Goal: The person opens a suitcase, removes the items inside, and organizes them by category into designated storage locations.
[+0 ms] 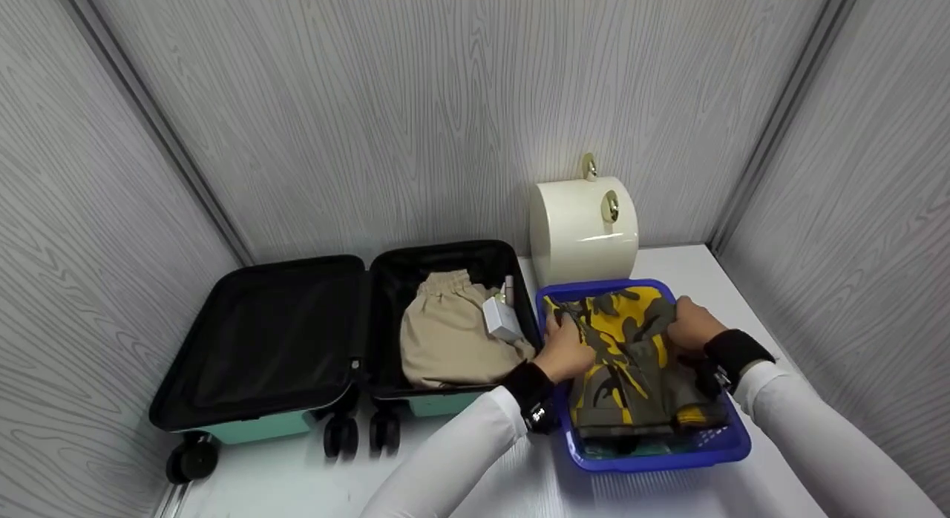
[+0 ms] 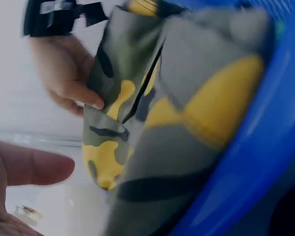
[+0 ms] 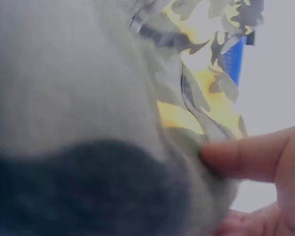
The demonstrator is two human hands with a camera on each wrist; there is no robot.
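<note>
A yellow and grey camouflage garment [image 1: 631,340] lies folded in a blue plastic basket [image 1: 653,459]. My left hand [image 1: 568,347] is at the garment's left edge by the basket rim. In the left wrist view its thumb [image 2: 39,167] is straight and a small gap away from the cloth [image 2: 187,147]. My right hand [image 1: 690,325] grips the garment's upper right part, and its thumb [image 2: 83,96] pinches a fold. The right wrist view shows a finger [image 3: 246,157] pressing the blurred fabric [image 3: 206,98]. Black bands sit on both wrists.
An open teal suitcase [image 1: 260,425] with black lining lies left of the basket. Its right half holds beige shorts [image 1: 445,340] and a white charger [image 1: 501,319]. A cream dispenser [image 1: 582,228] stands against the back wall. Grey walls close in on three sides.
</note>
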